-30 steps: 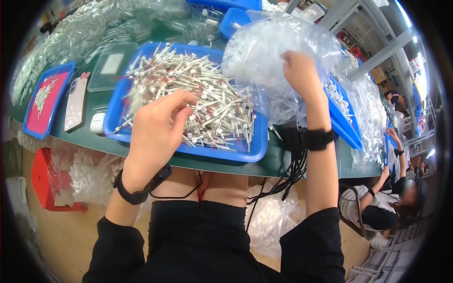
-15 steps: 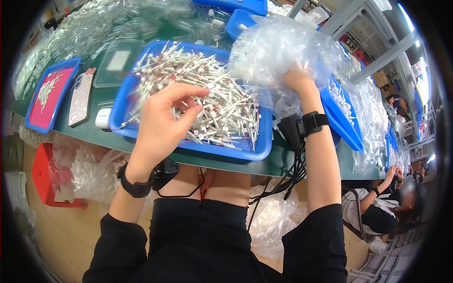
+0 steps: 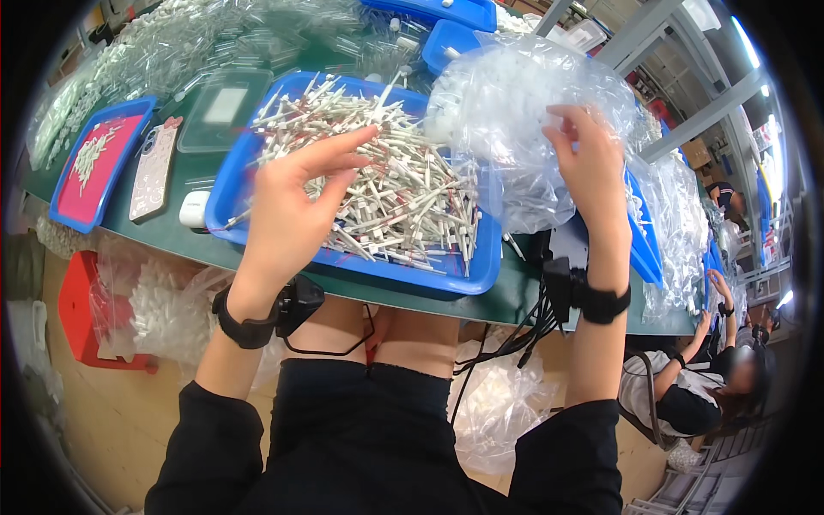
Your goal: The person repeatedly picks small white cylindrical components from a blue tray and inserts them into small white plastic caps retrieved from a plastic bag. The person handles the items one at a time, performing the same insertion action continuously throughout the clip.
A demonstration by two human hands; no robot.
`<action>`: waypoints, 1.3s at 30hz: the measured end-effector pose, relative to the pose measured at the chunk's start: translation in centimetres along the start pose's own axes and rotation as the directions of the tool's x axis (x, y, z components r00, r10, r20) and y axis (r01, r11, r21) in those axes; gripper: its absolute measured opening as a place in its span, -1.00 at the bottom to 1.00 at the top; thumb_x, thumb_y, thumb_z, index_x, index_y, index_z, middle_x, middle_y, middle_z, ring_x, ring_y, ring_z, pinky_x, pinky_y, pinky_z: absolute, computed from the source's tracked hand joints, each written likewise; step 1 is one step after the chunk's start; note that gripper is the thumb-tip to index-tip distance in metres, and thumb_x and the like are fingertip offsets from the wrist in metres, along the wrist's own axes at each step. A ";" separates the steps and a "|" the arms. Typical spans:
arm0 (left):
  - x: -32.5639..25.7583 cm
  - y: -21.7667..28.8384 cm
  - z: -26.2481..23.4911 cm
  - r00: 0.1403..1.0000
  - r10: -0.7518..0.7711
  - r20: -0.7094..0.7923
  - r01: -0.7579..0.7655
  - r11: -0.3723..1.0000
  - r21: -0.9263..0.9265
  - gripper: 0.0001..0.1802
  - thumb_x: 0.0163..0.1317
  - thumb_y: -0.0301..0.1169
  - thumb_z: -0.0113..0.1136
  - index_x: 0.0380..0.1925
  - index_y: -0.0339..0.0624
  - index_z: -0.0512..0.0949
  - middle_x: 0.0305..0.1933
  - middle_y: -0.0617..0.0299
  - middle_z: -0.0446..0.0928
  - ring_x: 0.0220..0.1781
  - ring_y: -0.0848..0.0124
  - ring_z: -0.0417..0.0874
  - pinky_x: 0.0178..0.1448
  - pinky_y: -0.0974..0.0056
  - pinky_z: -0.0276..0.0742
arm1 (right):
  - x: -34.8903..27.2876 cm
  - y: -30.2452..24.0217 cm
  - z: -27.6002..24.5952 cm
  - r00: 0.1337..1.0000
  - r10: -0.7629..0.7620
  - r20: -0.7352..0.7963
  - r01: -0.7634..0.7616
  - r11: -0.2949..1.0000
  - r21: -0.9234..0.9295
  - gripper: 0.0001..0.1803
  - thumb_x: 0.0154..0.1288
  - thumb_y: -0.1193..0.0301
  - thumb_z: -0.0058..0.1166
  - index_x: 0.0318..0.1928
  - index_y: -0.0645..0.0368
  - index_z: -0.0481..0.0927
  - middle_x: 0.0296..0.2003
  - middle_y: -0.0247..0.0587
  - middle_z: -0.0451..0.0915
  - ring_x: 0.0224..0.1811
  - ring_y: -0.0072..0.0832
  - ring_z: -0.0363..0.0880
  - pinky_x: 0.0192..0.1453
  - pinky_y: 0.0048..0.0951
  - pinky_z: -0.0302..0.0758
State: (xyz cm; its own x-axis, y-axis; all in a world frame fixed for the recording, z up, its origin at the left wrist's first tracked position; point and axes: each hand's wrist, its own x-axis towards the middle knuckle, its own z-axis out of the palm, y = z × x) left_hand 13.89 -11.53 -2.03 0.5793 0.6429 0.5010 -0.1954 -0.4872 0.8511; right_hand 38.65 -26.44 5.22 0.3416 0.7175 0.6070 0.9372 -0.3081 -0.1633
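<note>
My left hand (image 3: 292,210) hovers over the near left part of a blue tray (image 3: 225,193), its thumb and forefinger apart. I see nothing held in it. Heaped in the tray are many thin white sticks (image 3: 403,184) with red bits among them. My right hand (image 3: 595,163) is in front of a clear plastic bag (image 3: 506,94) that holds small whitish pieces. Its fingers are bent, with thumb and fingertips close together; whether something small sits between them I cannot make out. Both wrists wear black straps with devices.
Left of the tray lie a phone (image 3: 154,172), a white case (image 3: 194,209), a clear lid (image 3: 199,112) and a smaller tray with a pink bottom (image 3: 112,193). Black cables (image 3: 524,330) hang at the table's front edge. Another person (image 3: 695,386) sits at the right.
My right hand has come back out of the plastic bag and moved to the right. My left hand stays above the tray, its fingers a little straighter.
</note>
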 end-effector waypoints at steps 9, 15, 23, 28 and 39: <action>0.2 0.5 0.2 0.977 0.151 -0.149 -0.070 0.892 0.447 -0.76 0.22 -0.62 0.12 -0.14 -0.24 0.66 -0.18 0.13 0.69 -0.13 0.42 0.69 -0.03 0.41 0.52 | -5.3 -5.3 -2.3 0.973 -0.032 -0.229 0.091 0.963 0.253 -0.69 0.03 0.61 0.32 -0.26 0.27 0.44 -0.19 -0.08 0.66 -0.13 -0.48 0.62 0.01 -0.50 0.50; 0.2 1.6 0.0 0.914 0.371 -0.164 -0.250 0.834 0.491 -0.77 0.15 -0.62 0.18 -0.25 -0.13 0.70 -0.23 0.16 0.68 -0.04 0.30 0.63 -0.03 0.34 0.51 | -6.9 -8.3 -1.7 0.999 0.050 0.021 -0.050 0.677 0.735 -0.71 -0.01 0.61 0.35 -0.25 0.28 0.55 -0.31 -0.21 0.69 -0.23 -0.53 0.66 -0.10 -0.54 0.55; -1.4 4.2 0.9 0.977 0.192 -0.096 -0.208 0.956 -0.209 -0.75 0.35 -0.56 0.00 -0.03 -0.39 0.54 -0.30 0.11 0.59 -0.11 0.32 0.63 0.01 0.30 0.54 | -7.7 -10.3 -0.3 0.972 0.056 0.227 -0.233 0.255 0.938 -0.67 0.08 0.66 0.26 -0.09 0.33 0.58 -0.21 -0.14 0.66 -0.25 -0.54 0.65 -0.09 -0.53 0.56; -2.1 6.1 2.0 0.959 -0.227 0.170 0.282 0.825 -0.489 -0.62 0.39 -0.54 -0.07 0.19 -0.40 0.31 -0.39 0.19 0.53 -0.42 0.49 0.57 -0.38 0.46 0.48 | -8.2 -9.7 -0.1 0.969 0.083 0.232 -0.246 0.250 0.937 -0.65 0.07 0.66 0.26 -0.07 0.33 0.57 -0.21 -0.15 0.66 -0.27 -0.57 0.62 -0.09 -0.53 0.55; -3.1 5.4 2.7 0.935 -0.128 0.331 0.231 0.928 -0.293 -0.94 0.28 -0.64 0.08 -0.25 -0.39 0.48 -0.26 0.16 0.54 -0.24 0.49 0.63 -0.14 0.41 0.53 | -8.8 -9.0 -0.4 0.960 0.080 0.268 -0.279 0.240 0.930 -0.68 0.08 0.66 0.26 -0.10 0.35 0.56 -0.15 -0.07 0.66 -0.19 -0.49 0.67 -0.03 -0.47 0.58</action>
State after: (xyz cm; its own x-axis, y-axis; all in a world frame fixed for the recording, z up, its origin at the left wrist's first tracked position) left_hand 13.14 -17.72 0.58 0.8288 0.4676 0.3072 -0.2790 -0.1305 0.9514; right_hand 27.19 -30.21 1.65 0.4213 0.8318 0.3614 0.1942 0.3065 -0.9319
